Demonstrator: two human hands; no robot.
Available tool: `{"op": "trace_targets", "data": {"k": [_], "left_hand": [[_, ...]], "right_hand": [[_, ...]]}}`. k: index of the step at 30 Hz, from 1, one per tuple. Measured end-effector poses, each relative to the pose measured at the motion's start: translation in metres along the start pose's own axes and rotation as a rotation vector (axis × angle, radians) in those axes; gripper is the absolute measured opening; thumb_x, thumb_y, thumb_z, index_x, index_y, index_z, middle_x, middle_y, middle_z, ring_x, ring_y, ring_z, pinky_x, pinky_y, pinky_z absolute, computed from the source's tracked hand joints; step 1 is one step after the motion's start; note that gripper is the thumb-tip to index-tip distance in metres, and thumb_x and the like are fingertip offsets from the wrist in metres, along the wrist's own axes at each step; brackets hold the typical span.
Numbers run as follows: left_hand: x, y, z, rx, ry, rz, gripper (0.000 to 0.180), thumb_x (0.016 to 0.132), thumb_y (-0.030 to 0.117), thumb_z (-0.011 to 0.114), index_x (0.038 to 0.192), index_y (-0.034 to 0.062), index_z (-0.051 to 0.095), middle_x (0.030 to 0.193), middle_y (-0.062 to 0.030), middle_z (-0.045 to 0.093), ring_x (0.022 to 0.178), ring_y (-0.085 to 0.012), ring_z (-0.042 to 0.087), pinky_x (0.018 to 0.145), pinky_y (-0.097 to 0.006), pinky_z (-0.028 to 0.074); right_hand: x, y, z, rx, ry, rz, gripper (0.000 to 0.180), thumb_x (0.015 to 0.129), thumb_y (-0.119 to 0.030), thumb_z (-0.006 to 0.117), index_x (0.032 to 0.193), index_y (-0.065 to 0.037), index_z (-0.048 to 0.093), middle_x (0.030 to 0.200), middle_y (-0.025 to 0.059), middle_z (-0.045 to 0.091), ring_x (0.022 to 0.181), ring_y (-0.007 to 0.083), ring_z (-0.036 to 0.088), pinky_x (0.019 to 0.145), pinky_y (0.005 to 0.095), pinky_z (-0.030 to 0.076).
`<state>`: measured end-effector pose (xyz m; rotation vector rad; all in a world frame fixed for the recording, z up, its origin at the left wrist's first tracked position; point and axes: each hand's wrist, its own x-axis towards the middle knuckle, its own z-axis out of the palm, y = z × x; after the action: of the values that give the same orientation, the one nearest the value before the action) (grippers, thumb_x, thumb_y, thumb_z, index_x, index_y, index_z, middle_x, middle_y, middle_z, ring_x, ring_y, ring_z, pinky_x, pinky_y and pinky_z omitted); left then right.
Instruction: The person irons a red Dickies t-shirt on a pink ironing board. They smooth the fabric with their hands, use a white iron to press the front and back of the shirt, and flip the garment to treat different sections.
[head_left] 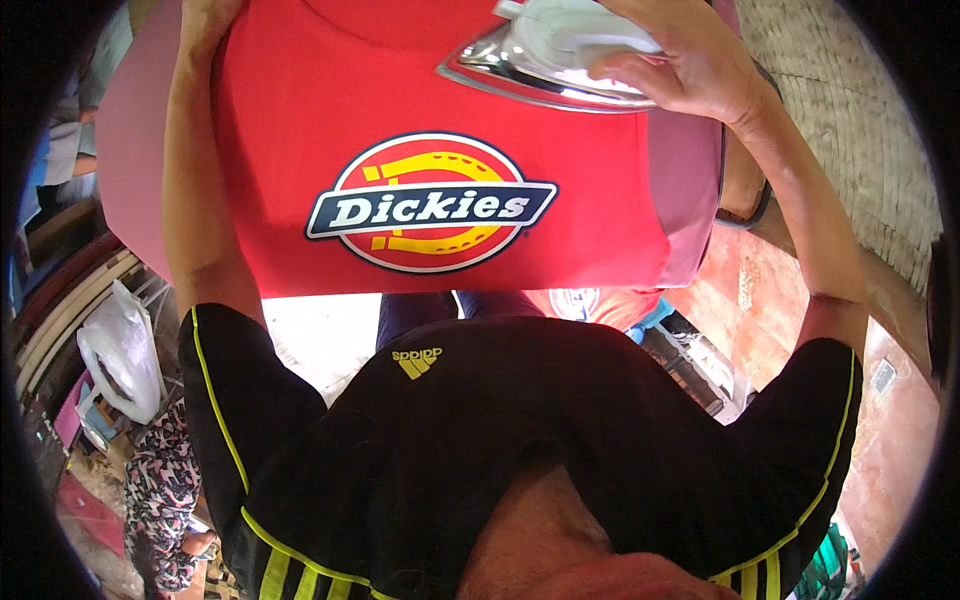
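Observation:
My right hand (690, 65) is closed around an electric iron (560, 45) with a white body and a shiny metal soleplate. The iron is over the upper right of a red T-shirt (290, 130), its pointed tip facing left. The shirt lies spread over a mauve padded ironing board (130, 180). A printed emblem (430, 205) with a yellow horseshoe and a dark banner faces up on it. At the shirt's upper left edge is my left hand (208, 15); the picture's top edge cuts off its fingers.
On the left are a white plastic bag (125, 355), stacked boards (70, 300) and a patterned cloth (165, 480). Another person's arm (85, 165) shows at the far left. Another red printed garment (610, 305) lies below the board. To the right is a pale ridged surface (850, 130).

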<state>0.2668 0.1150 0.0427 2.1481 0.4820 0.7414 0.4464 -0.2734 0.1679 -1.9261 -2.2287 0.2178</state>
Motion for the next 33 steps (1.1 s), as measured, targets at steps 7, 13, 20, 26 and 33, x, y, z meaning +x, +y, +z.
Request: {"op": "trace_targets", "data": {"k": [7, 13, 20, 26, 33], "left_hand": [[0.004, -0.007, -0.005, 0.145, 0.002, 0.098, 0.018, 0.093, 0.017, 0.066, 0.089, -0.0012, 0.067, 0.075, -0.0010, 0.063, 0.071, -0.0116, 0.056, 0.066, -0.029, 0.047], [0.009, -0.027, -0.009, -0.048, -0.083, 0.065, 0.018, 0.093, 0.017, 0.066, 0.089, -0.0005, 0.068, 0.073, 0.0017, 0.061, 0.068, -0.0082, 0.052, 0.060, -0.027, 0.044], [0.010, 0.011, -0.001, 0.155, -0.111, 0.001, 0.017, 0.090, 0.020, 0.067, 0.090, 0.0021, 0.069, 0.073, -0.0055, 0.065, 0.069, -0.0167, 0.058, 0.066, -0.035, 0.049], [0.017, -0.019, -0.015, 0.263, -0.126, 0.210, 0.019, 0.084, 0.024, 0.070, 0.088, 0.0049, 0.070, 0.076, -0.0145, 0.068, 0.071, -0.0259, 0.066, 0.067, -0.038, 0.051], [0.029, -0.036, -0.018, 0.144, -0.336, 0.077, 0.038, 0.092, 0.044, 0.063, 0.105, 0.0091, 0.072, 0.092, -0.0076, 0.073, 0.085, -0.0222, 0.068, 0.079, -0.036, 0.051]], "right_hand": [[0.050, -0.047, 0.019, -0.023, -0.029, 0.174, 0.043, 0.085, -0.047, 0.069, 0.091, -0.007, 0.054, 0.075, 0.0140, 0.062, 0.071, 0.0330, 0.066, 0.059, 0.0414, 0.051], [0.083, -0.071, 0.026, 0.019, 0.055, 0.175, 0.049, 0.086, -0.049, 0.068, 0.091, -0.002, 0.055, 0.072, 0.0178, 0.063, 0.068, 0.0354, 0.065, 0.058, 0.0412, 0.052], [0.100, -0.082, 0.042, -0.042, 0.091, 0.281, 0.035, 0.089, -0.036, 0.069, 0.104, -0.005, 0.064, 0.081, 0.0177, 0.067, 0.070, 0.0333, 0.068, 0.060, 0.0394, 0.052], [0.119, -0.080, 0.018, 0.313, 0.130, 0.600, 0.040, 0.089, -0.041, 0.068, 0.100, -0.003, 0.064, 0.078, 0.0133, 0.065, 0.065, 0.0218, 0.062, 0.059, 0.0336, 0.047], [0.159, -0.108, 0.003, 0.302, 0.177, 0.640, 0.054, 0.094, -0.048, 0.050, 0.094, 0.005, 0.064, 0.082, 0.0221, 0.065, 0.074, 0.0313, 0.065, 0.068, 0.0432, 0.048]]}}
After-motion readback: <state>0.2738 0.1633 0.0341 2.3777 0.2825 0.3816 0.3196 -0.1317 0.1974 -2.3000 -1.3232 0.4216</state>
